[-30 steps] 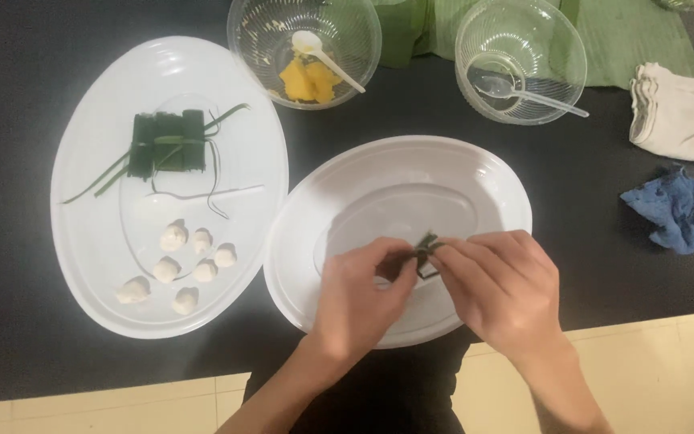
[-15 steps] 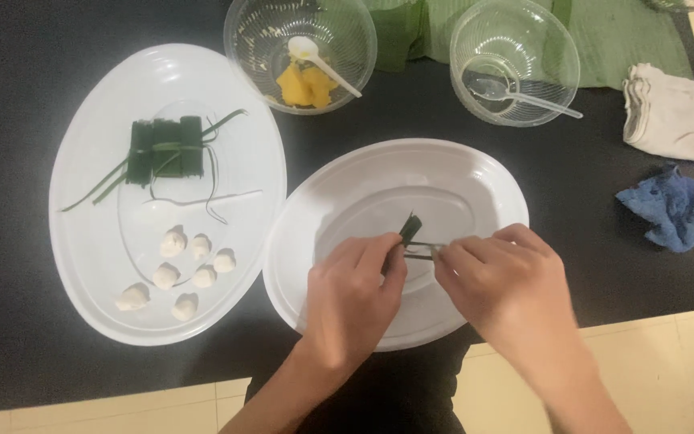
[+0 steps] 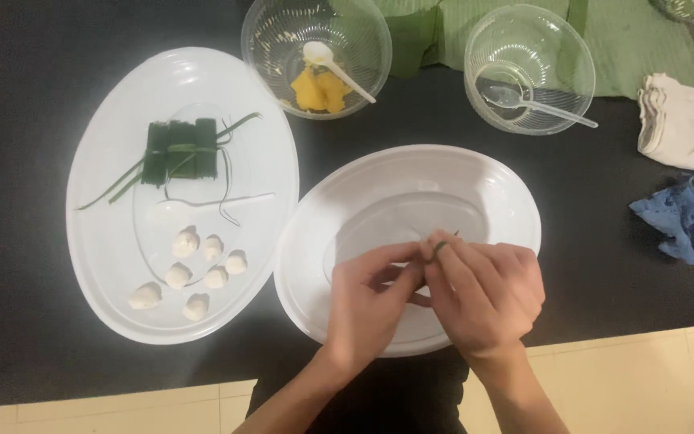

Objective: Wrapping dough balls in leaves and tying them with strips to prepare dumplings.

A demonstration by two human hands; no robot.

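Observation:
My left hand [image 3: 371, 301] and my right hand [image 3: 487, 293] meet fingertip to fingertip over a white oval plate [image 3: 347, 209]. Between the fingertips I pinch a thin green leaf strip [image 3: 441, 243]; only its tip shows. On the left, a second white oval plate [image 3: 106, 128] carries a tied bundle of dark green leaf rolls [image 3: 181, 153] and several small white dough balls [image 3: 190, 269].
A clear bowl [image 3: 271, 36] with yellow filling [image 3: 319, 88] and a white spoon stands at the back. Another clear bowl [image 3: 528, 68] holds a clear spoon. Green leaves [image 3: 644, 48], a white cloth [image 3: 684, 124] and a blue rag [image 3: 680, 221] lie to the right.
My hands have drawn together from slightly apart. The leaf strip, earlier stretched between them, is now mostly hidden in my fingertips.

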